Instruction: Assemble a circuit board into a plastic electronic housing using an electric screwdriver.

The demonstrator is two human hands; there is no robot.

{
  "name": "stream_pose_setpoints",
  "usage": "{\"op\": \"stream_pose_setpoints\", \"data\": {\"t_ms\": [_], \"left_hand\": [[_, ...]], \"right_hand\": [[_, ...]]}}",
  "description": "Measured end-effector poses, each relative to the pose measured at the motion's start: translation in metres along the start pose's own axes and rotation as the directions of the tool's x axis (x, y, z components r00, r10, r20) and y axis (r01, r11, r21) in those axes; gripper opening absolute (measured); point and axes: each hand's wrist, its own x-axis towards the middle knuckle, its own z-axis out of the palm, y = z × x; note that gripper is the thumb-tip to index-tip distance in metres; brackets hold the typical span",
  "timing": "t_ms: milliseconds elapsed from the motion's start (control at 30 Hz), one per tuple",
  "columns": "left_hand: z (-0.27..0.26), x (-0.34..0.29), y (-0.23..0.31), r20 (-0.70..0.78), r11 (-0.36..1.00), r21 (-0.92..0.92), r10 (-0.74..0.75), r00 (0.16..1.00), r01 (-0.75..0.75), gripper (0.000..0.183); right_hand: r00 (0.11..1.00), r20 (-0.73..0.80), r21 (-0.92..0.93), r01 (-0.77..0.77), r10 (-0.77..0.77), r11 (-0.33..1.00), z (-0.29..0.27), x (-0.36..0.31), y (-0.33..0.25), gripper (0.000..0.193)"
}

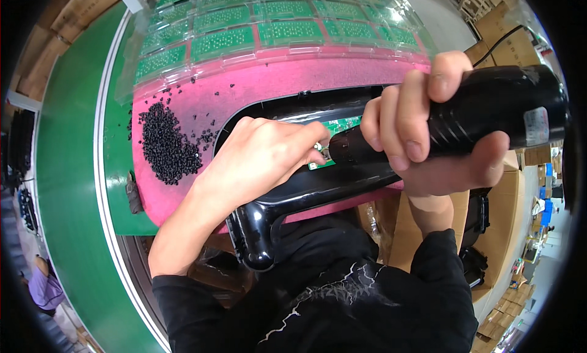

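Observation:
My right hand (422,117) is wrapped round a thick black electric screwdriver (507,105), which lies tilted with its nose toward the left. That nose reaches down to a small green circuit board (343,127) inside a long black plastic housing (318,194). My left hand (257,154) rests over the housing, its thumb and forefinger pinched together right beside the screwdriver's nose. Whatever sits between those fingertips is too small or hidden to name. Part of the board is covered by my left fingers and the tool.
Left of the housing, a heap of small black screws (168,145) lies on a pink mat (263,78), with several strays around it. Clear plastic trays of green boards (287,32) stand behind. An open cardboard box (428,237) holding black parts is at the lower right.

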Motion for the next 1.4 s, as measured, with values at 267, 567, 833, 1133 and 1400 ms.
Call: {"op": "stream_pose_setpoints", "data": {"t_ms": [267, 567, 833, 1133, 1400], "left_hand": [[0.000, 0.002, 0.005, 0.030, 0.963, 0.064, -0.263, 0.964, 0.261, 0.022], [0.008, -0.002, -0.002, -0.205, 0.992, 0.031, -0.114, 0.972, 0.123, 0.019], [0.001, -0.005, -0.004, -0.052, 0.983, -0.017, -0.183, 0.982, 0.183, 0.024], [0.004, 0.000, -0.001, -0.008, 0.970, -0.228, -0.094, 0.996, 0.089, 0.038], [0.000, 0.004, 0.001, -0.153, 0.924, -0.380, -0.029, 0.988, -0.032, 0.037]], "right_hand": [[0.979, -0.050, -0.181, -0.203, 0.197, 0.962, 0.004, -0.012, 0.003, 0.059], [0.945, 0.031, -0.211, -0.313, 0.327, 0.926, 0.007, -0.012, 0.008, 0.060], [0.976, 0.055, -0.248, -0.190, 0.209, 0.950, 0.017, -0.009, 0.022, 0.066], [0.994, 0.095, -0.149, 0.067, -0.053, 0.987, 0.008, -0.019, 0.004, 0.064], [0.976, 0.093, -0.033, 0.202, -0.199, 0.979, 0.002, -0.006, -0.009, 0.060]]}}
